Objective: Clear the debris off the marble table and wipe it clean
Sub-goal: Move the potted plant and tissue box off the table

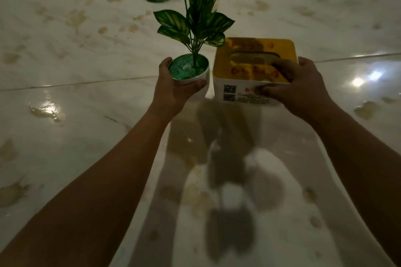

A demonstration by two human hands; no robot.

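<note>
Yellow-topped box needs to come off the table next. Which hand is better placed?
Right. The right hand grips the yellow-topped box, thumb on its front wall, fingers over the lid. The left hand is occupied, holding the plant pot beside it.

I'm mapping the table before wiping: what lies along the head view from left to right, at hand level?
Glossy wet spill, left hand, small white pot of green gravel with a leafy plant, yellow-topped white tissue box, right hand, brownish stain.
</note>
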